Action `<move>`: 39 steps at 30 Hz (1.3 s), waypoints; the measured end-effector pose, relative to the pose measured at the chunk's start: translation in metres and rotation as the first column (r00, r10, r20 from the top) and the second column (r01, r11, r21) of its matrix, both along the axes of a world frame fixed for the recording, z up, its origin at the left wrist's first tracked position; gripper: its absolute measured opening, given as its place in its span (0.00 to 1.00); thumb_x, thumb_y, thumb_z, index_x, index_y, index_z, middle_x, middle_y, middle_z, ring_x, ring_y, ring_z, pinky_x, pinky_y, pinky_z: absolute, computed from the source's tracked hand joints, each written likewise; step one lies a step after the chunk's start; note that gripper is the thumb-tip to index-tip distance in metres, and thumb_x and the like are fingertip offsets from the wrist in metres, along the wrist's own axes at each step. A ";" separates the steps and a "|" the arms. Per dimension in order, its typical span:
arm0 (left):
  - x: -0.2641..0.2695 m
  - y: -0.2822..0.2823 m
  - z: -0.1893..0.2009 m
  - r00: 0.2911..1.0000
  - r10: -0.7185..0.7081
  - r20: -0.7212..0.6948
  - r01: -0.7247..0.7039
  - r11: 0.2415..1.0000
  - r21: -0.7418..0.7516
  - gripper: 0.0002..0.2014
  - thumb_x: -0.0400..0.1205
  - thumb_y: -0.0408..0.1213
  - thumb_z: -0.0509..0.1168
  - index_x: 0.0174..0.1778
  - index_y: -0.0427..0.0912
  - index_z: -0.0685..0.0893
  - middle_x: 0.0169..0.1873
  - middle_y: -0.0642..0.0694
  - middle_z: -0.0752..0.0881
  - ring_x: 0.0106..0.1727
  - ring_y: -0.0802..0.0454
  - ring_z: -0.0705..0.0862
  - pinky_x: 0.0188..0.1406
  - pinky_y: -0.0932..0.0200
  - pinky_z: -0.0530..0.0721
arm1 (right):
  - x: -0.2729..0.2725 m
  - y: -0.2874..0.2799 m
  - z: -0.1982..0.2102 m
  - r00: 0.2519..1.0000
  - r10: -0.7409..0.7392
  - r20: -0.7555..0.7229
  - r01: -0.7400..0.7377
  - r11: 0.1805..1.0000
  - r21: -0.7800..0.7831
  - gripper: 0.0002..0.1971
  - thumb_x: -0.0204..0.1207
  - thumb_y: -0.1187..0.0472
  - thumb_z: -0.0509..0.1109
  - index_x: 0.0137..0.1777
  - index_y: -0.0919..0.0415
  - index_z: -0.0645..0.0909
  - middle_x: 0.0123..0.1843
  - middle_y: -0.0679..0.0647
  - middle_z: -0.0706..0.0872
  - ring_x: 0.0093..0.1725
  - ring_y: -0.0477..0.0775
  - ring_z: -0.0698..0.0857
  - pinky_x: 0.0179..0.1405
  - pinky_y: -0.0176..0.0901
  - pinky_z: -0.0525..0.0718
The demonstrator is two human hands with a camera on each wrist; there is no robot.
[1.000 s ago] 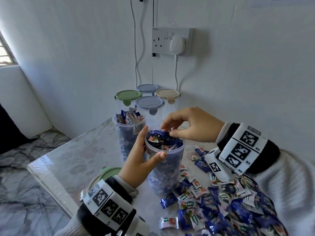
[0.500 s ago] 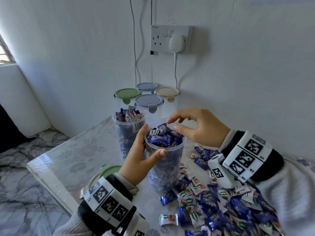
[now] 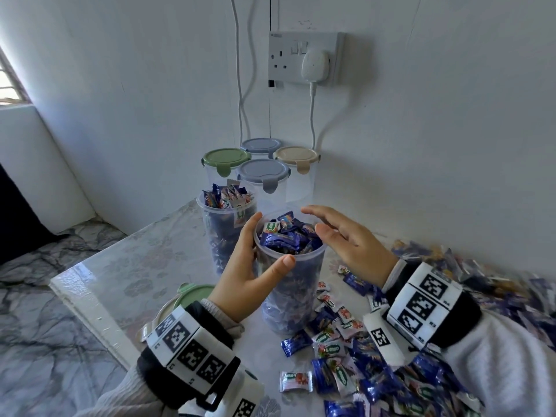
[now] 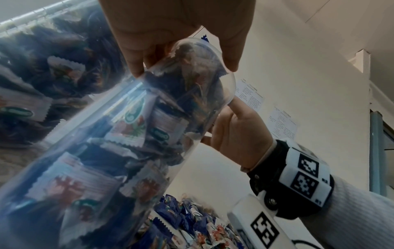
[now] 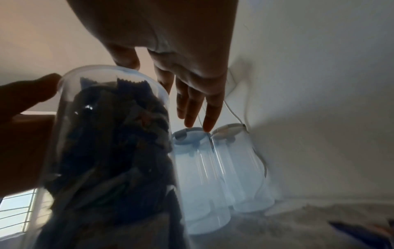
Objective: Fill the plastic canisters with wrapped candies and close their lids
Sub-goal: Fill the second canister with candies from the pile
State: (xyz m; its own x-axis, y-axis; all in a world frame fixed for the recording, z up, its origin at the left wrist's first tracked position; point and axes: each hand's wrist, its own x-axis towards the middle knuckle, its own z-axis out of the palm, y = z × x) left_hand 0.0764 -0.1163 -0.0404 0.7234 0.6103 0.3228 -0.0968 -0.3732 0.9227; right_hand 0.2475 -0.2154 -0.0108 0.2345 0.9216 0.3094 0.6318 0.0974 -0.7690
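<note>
A clear lidless canister (image 3: 293, 284), heaped to the rim with blue and white wrapped candies (image 3: 285, 236), stands on the table. My left hand (image 3: 269, 240) grips its upper wall, thumb in front and fingers behind. In the left wrist view the same canister (image 4: 149, 126) fills the frame under my fingers (image 4: 136, 67). My right hand (image 3: 316, 219) hovers at the rim's right side, fingers straight and spread, holding nothing. The right wrist view shows those fingers (image 5: 192, 109) next to the canister (image 5: 110, 134). Behind it to the left stands a second full lidless canister (image 3: 225, 224).
Several empty lidded canisters (image 3: 264, 176) stand against the back wall under a socket with a cable (image 3: 313, 115). Loose lids (image 3: 192, 293) lie near the table's left edge (image 3: 90, 311). A large pile of wrapped candies (image 3: 406, 371) covers the table's right side.
My right hand has left the top of the canister, opened, and drawn back to the rim's right side. The candy heap stands higher. My left hand keeps its grip.
</note>
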 end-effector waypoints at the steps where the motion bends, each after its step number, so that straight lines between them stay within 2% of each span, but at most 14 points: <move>1: 0.000 0.000 0.000 1.000 0.003 -0.002 -0.003 1.000 -0.003 0.52 0.60 0.72 0.68 0.76 0.55 0.54 0.72 0.52 0.73 0.71 0.56 0.75 0.72 0.49 0.74 | -0.001 -0.001 -0.005 0.998 0.018 -0.064 -0.018 1.000 0.000 0.19 0.79 0.44 0.53 0.69 0.36 0.68 0.72 0.32 0.72 0.74 0.31 0.68 0.72 0.31 0.68; 5: 0.002 -0.001 0.000 1.000 0.019 -0.011 -0.019 1.000 0.008 0.45 0.65 0.62 0.67 0.76 0.55 0.55 0.68 0.57 0.75 0.68 0.54 0.78 0.70 0.46 0.76 | -0.009 -0.002 -0.019 0.970 0.089 -0.226 -0.083 0.996 0.036 0.27 0.74 0.28 0.51 0.73 0.32 0.62 0.78 0.28 0.63 0.78 0.31 0.59 0.80 0.45 0.62; 9: 0.002 -0.001 -0.001 1.000 0.019 0.000 -0.019 1.000 0.018 0.50 0.63 0.64 0.70 0.77 0.54 0.54 0.69 0.59 0.73 0.69 0.58 0.77 0.70 0.51 0.76 | -0.016 -0.003 -0.023 0.947 0.097 -0.305 -0.075 0.994 0.085 0.33 0.70 0.25 0.54 0.74 0.35 0.61 0.78 0.29 0.61 0.77 0.26 0.57 0.77 0.28 0.58; 13: 0.004 0.000 -0.003 1.000 0.018 -0.008 -0.017 0.999 0.044 0.52 0.61 0.58 0.74 0.77 0.54 0.53 0.68 0.54 0.75 0.66 0.63 0.79 0.67 0.60 0.77 | -0.020 -0.004 -0.023 0.931 0.083 -0.355 -0.063 0.996 0.069 0.28 0.75 0.31 0.55 0.74 0.35 0.60 0.79 0.33 0.61 0.78 0.29 0.56 0.76 0.25 0.58; 16: 0.006 0.002 -0.003 1.000 0.008 0.015 -0.008 0.999 0.047 0.50 0.61 0.53 0.75 0.75 0.51 0.56 0.62 0.63 0.79 0.63 0.65 0.81 0.63 0.65 0.79 | -0.023 -0.004 -0.021 0.928 0.063 -0.367 -0.047 0.997 0.053 0.22 0.78 0.45 0.52 0.74 0.36 0.60 0.81 0.39 0.61 0.78 0.31 0.57 0.73 0.23 0.57; 19: 0.005 0.005 -0.002 0.999 0.009 0.040 -0.012 0.997 0.072 0.52 0.58 0.55 0.78 0.75 0.47 0.59 0.57 0.72 0.80 0.61 0.67 0.81 0.59 0.70 0.79 | -0.024 -0.004 -0.019 0.923 0.062 -0.379 -0.045 0.998 0.054 0.22 0.79 0.48 0.51 0.73 0.38 0.61 0.80 0.39 0.61 0.73 0.21 0.60 0.67 0.15 0.59; 23: 0.002 0.013 0.001 0.998 -0.004 0.070 -0.001 0.998 0.064 0.53 0.55 0.65 0.76 0.74 0.47 0.64 0.61 0.54 0.81 0.60 0.62 0.83 0.57 0.67 0.81 | -0.026 -0.004 -0.017 0.935 0.036 -0.352 -0.022 0.999 0.044 0.22 0.80 0.51 0.52 0.75 0.42 0.61 0.80 0.42 0.62 0.74 0.22 0.60 0.64 0.13 0.60; 25: 0.000 0.017 0.003 0.996 -0.015 0.084 0.011 0.999 0.042 0.53 0.53 0.65 0.77 0.72 0.48 0.66 0.61 0.53 0.81 0.59 0.61 0.84 0.56 0.67 0.82 | -0.029 -0.003 -0.014 0.942 0.035 -0.335 -0.021 0.999 0.045 0.23 0.81 0.53 0.53 0.76 0.47 0.61 0.78 0.42 0.63 0.69 0.17 0.62 0.61 0.12 0.61; 27: -0.005 0.021 0.007 0.995 -0.029 0.097 0.026 0.999 0.025 0.54 0.52 0.64 0.78 0.72 0.48 0.67 0.60 0.51 0.83 0.59 0.60 0.84 0.54 0.67 0.82 | -0.033 -0.001 -0.011 0.951 0.017 -0.308 -0.002 0.999 0.049 0.23 0.80 0.51 0.55 0.76 0.48 0.62 0.77 0.40 0.65 0.70 0.18 0.62 0.62 0.13 0.61; 30: -0.019 0.031 0.020 0.991 -0.067 0.116 0.063 0.997 0.035 0.53 0.51 0.62 0.79 0.72 0.46 0.69 0.58 0.53 0.85 0.57 0.60 0.85 0.52 0.68 0.82 | -0.042 0.006 -0.005 0.960 -0.013 -0.280 0.043 0.994 0.100 0.32 0.77 0.33 0.54 0.77 0.47 0.65 0.76 0.37 0.69 0.75 0.30 0.65 0.67 0.20 0.65; 32: -0.032 0.038 0.034 0.988 -0.098 0.115 0.091 0.993 0.069 0.51 0.51 0.62 0.79 0.70 0.47 0.71 0.57 0.60 0.85 0.57 0.62 0.85 0.49 0.70 0.83 | -0.047 0.012 -0.001 0.950 -0.016 -0.310 0.051 0.993 0.103 0.36 0.72 0.26 0.53 0.76 0.45 0.68 0.74 0.37 0.73 0.74 0.41 0.72 0.70 0.36 0.74; 35: -0.056 0.054 0.053 0.985 -0.115 0.127 0.104 0.991 0.090 0.47 0.50 0.63 0.79 0.66 0.54 0.75 0.58 0.59 0.86 0.57 0.59 0.86 0.47 0.67 0.84 | -0.053 0.028 0.005 0.936 -0.059 -0.346 0.082 0.995 0.051 0.28 0.76 0.32 0.49 0.74 0.38 0.69 0.77 0.43 0.71 0.72 0.48 0.76 0.70 0.58 0.77; 37: -0.072 0.070 0.063 0.982 -0.125 0.142 0.115 0.990 0.082 0.47 0.49 0.64 0.79 0.65 0.55 0.76 0.57 0.56 0.87 0.58 0.56 0.86 0.49 0.63 0.85 | -0.056 0.042 0.004 0.934 -0.093 -0.345 0.103 0.995 0.013 0.24 0.77 0.34 0.46 0.72 0.31 0.67 0.76 0.40 0.70 0.69 0.43 0.76 0.70 0.57 0.76; 39: -0.088 0.089 0.072 0.980 -0.128 0.153 0.117 0.990 0.081 0.49 0.48 0.65 0.80 0.65 0.53 0.76 0.57 0.52 0.87 0.58 0.53 0.86 0.51 0.61 0.85 | -0.063 0.057 0.003 0.942 -0.104 -0.321 0.109 0.994 -0.002 0.22 0.73 0.27 0.48 0.66 0.20 0.64 0.71 0.28 0.70 0.70 0.42 0.75 0.67 0.39 0.77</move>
State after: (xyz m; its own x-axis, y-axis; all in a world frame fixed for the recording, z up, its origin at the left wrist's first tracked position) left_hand -0.0119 -0.0277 0.0315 0.7280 0.4913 0.4782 -0.2879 -0.4139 0.8636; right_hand 0.1842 -0.1586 -0.0074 0.4195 0.8817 0.2160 0.3602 0.0567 -0.9312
